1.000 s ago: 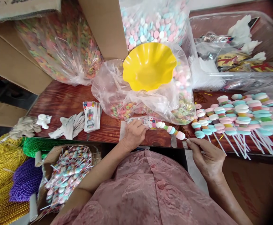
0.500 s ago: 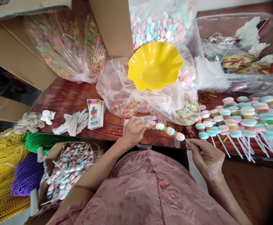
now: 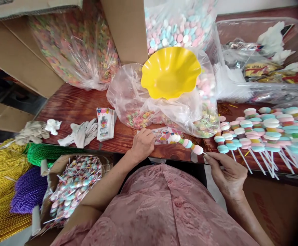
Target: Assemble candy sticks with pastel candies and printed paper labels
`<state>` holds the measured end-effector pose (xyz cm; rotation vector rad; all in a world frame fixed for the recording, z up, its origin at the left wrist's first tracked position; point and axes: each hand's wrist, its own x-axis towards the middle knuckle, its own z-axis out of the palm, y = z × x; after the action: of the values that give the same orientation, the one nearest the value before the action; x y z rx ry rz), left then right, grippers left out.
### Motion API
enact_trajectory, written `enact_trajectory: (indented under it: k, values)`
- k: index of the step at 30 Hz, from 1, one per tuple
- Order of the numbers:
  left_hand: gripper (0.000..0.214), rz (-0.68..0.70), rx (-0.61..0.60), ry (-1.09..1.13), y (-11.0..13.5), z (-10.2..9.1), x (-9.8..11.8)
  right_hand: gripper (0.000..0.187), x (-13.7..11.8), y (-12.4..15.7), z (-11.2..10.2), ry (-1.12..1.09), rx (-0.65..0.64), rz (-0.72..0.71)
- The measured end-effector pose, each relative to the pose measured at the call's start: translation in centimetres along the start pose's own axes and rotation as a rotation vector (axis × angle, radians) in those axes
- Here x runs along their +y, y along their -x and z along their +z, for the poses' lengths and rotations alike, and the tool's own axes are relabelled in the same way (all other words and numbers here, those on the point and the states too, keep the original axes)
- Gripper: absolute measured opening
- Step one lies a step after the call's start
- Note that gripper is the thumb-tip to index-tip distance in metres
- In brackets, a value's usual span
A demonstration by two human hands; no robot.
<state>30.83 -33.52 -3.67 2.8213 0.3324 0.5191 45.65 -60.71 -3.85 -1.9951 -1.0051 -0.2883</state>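
Note:
My right hand point(image 3: 226, 172) pinches the stick end of a candy skewer point(image 3: 187, 143), threaded with pink, white, blue, green and orange sweets. The skewer tilts, its white tip up and left. That tip meets the right end of a printed plastic wrapper point(image 3: 163, 135) lying on the table; whether it is inside the wrapper I cannot tell. My left hand point(image 3: 142, 145) is closed at the wrapper's left end, fingers curled down on it. Beyond my hands, a yellow wavy-rimmed bowl point(image 3: 171, 73) rests on a clear bag of sweets point(image 3: 141, 118).
Rows of finished candy skewers point(image 3: 269, 128) lie at the right. A stack of printed wrappers point(image 3: 106, 124) and pale gloves point(image 3: 81, 133) sit at the left. Behind stand a clear plastic bin point(image 3: 264, 82) and a bag of ring sweets point(image 3: 74, 51). A box point(image 3: 53, 181) of wrapped skewers stands below.
The left hand has shifted slightly left and down, showing more of the printed wrapper. The right hand and skewer stay almost in place; the view has moved a little.

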Motion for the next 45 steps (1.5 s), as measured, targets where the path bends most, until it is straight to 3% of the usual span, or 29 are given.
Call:
enact_trajectory:
  k: [11,21,28,35,39,45]
  values:
    - [0.018,-0.049,0.039,0.241,-0.8,0.6,-0.6,0.009,0.3,-1.6,-1.0,0.009,-0.078,-0.137]
    - [0.022,0.03,-0.008,0.184,-0.7,0.5,-0.2,0.019,0.4,-2.5,-1.8,0.251,-0.145,-0.478]
    - [0.015,0.112,-0.069,0.006,-0.7,-0.1,1.1,0.025,-1.0,-2.6,-2.7,0.256,-0.2,-0.563]
    - [0.012,-0.05,-0.086,-0.071,-0.3,-0.6,2.2,0.026,-1.1,-3.3,-3.9,0.347,-0.148,-0.574]
    - [0.013,-0.136,-0.037,-0.01,0.1,-0.6,2.2,0.025,-1.4,-4.0,-5.1,0.423,-0.118,-0.608]
    - [0.017,-0.172,0.003,0.178,0.5,0.2,3.3,0.01,-2.2,-4.3,-5.9,0.535,-0.326,-0.746]
